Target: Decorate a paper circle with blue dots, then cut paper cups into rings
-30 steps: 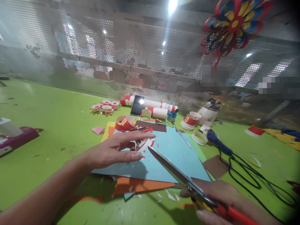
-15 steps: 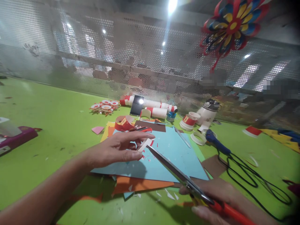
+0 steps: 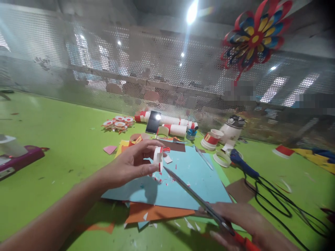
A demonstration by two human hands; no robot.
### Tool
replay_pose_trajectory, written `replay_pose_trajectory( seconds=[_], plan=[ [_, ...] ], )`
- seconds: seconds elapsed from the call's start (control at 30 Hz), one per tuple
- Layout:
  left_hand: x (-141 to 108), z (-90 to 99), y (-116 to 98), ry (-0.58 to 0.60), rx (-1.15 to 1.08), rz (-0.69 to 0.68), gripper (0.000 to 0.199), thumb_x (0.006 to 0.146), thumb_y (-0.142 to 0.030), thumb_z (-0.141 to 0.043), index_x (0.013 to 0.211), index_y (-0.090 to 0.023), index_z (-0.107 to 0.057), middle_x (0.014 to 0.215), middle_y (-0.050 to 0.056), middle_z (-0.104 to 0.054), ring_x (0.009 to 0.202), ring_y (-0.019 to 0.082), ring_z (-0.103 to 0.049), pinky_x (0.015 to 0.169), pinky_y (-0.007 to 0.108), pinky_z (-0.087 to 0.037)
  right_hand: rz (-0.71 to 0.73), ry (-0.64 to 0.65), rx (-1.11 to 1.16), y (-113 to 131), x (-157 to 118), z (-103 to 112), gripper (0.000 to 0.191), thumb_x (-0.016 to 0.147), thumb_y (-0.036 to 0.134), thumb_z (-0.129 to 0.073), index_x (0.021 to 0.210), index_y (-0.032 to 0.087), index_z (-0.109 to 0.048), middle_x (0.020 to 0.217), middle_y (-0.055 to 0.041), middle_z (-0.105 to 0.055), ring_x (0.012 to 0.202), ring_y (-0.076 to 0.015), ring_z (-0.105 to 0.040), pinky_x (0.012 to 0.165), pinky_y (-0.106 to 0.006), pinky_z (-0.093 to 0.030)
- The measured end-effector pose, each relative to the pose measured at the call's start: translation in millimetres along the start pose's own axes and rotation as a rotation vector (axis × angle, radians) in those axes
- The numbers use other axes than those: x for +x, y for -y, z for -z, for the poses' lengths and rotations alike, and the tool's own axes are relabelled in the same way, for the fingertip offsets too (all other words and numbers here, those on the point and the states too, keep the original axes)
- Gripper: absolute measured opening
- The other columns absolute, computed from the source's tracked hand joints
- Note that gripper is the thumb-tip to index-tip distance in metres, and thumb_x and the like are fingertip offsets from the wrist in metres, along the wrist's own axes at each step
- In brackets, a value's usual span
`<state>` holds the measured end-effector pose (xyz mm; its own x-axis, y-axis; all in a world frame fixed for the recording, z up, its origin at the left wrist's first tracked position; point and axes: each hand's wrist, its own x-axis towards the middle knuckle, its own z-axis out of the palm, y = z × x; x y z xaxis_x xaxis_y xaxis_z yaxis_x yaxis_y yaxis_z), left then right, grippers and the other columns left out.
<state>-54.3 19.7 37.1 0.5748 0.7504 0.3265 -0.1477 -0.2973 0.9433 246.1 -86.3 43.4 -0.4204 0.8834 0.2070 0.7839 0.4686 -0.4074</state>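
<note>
My left hand pinches a curved white strip of paper cup with red edges, held upright between thumb and fingers. Scissors with red handles are in my right hand, their blades together. The tip points at the lower end of the strip, very close to it; whether it touches I cannot tell. Below both hands lies a sheet of light blue paper, scattered with red and white snippets. A small white scrap rests on it just right of the strip.
A blue glue gun with a black cord lies at right. Behind the paper are stacked paper cups, a phone, a blue jar and cut cups. A purple power strip sits at left.
The strip has turned more upright in my left hand. The scissors' tip has moved down, from its edge to near its lower end. A white scrap now shows on the blue paper.
</note>
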Motion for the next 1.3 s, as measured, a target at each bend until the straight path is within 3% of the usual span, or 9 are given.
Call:
replay_pose_trajectory(
  seconds=[0.23,0.37,0.47,0.67,0.77,0.9,1.07,1.23,1.3],
  plan=[
    [1.3,-9.0,-4.3,-0.074,-0.006,0.035,0.047,0.085,-0.03,-0.071,0.127,-0.022,-0.051,0.12,0.01,-0.064,0.097,0.02,-0.065,0.076,0.032,-0.056,-0.208,-0.209,0.104,-1.9,6.8,-0.1,0.035,0.091,0.04,-0.055,0.115,0.021,-0.07,0.082,-0.0058,-0.075,0.072,-0.0214,-0.072,0.062,-0.026,-0.059],
    [4.6,-14.5,-4.8,-0.112,0.029,0.089,0.045,0.084,-0.032,-0.07,0.124,-0.021,-0.052,0.112,0.009,-0.066,0.094,0.02,-0.065,0.075,0.034,-0.056,-0.209,-0.287,0.262,8.3,10.8,3.8,0.033,0.09,0.041,-0.056,0.116,0.024,-0.068,0.076,-0.0038,-0.069,0.065,-0.0202,-0.068,0.058,-0.026,-0.057],
    [6.4,-17.3,-0.3,-0.146,0.194,0.079,0.051,0.085,-0.038,-0.068,0.129,-0.02,-0.051,0.109,0.009,-0.066,0.091,0.02,-0.063,0.075,0.036,-0.056,-0.206,-0.261,0.303,8.1,15.2,0.5,0.03,0.091,0.042,-0.055,0.111,0.024,-0.069,0.069,-0.0038,-0.064,0.061,-0.02,-0.064,0.056,-0.028,-0.054],
    [3.3,-22.2,6.4,-0.217,0.813,-0.088,0.054,0.089,-0.034,-0.059,0.139,-0.022,-0.043,0.104,0.008,-0.061,0.092,0.022,-0.057,0.084,0.041,-0.049,-0.303,-0.204,0.433,-1.9,24.1,-11.5,0.049,0.093,0.049,-0.053,0.122,0.01,-0.06,0.069,-0.0009,-0.058,0.062,-0.0163,-0.059,0.057,-0.027,-0.047],
    [2.0,-23.9,6.4,-0.263,0.862,-0.064,0.052,0.088,-0.039,-0.06,0.13,-0.014,-0.044,0.097,0.009,-0.06,0.092,0.025,-0.058,0.087,0.044,-0.048,-0.286,-0.248,0.416,-0.8,26.3,-12.4,0.044,0.091,0.049,-0.056,0.113,0.013,-0.063,0.069,-0.0004,-0.058,0.064,-0.0164,-0.059,0.062,-0.028,-0.047],
    [2.6,-22.6,5.4,-0.26,0.88,-0.084,0.036,0.087,-0.039,-0.06,0.113,-0.016,-0.049,0.097,0.008,-0.059,0.091,0.025,-0.059,0.085,0.043,-0.048,-0.257,-0.254,0.358,3.2,26.2,-12.5,0.036,0.089,0.049,-0.057,0.095,0.014,-0.066,0.064,0.0012,-0.055,0.057,-0.0138,-0.053,0.059,-0.027,-0.044],
    [5.0,-20.8,4.4,-0.217,0.56,-0.044,0.036,0.086,-0.04,-0.064,0.109,-0.017,-0.051,0.097,0.007,-0.062,0.083,0.021,-0.06,0.076,0.04,-0.051,-0.304,-0.223,0.418,1.6,25.3,-14.3,0.043,0.091,0.05,-0.056,0.113,0.013,-0.06,0.066,0.0016,-0.054,0.057,-0.0141,-0.052,0.053,-0.026,-0.041],
    [4.4,-25.4,3.6,-0.132,-0.013,-0.014,0.053,0.079,-0.031,-0.075,0.125,-0.02,-0.051,0.121,0.011,-0.062,0.103,0.022,-0.062,0.086,0.037,-0.053,-0.268,-0.208,0.467,3.4,29.7,-9.1,0.035,0.091,0.051,-0.056,0.096,0.017,-0.065,0.073,-0.0032,-0.063,0.069,-0.0193,-0.061,0.067,-0.031,-0.049],
    [2.5,-29.0,3.3,-0.09,-0.154,0.004,0.049,0.079,-0.027,-0.077,0.121,-0.021,-0.054,0.122,0.011,-0.063,0.102,0.021,-0.063,0.083,0.034,-0.053,-0.277,-0.218,0.574,9.5,33.3,-7.3,0.036,0.092,0.05,-0.056,0.104,0.018,-0.064,0.072,-0.0028,-0.064,0.071,-0.0203,-0.062,0.069,-0.033,-0.05]
  ],
)
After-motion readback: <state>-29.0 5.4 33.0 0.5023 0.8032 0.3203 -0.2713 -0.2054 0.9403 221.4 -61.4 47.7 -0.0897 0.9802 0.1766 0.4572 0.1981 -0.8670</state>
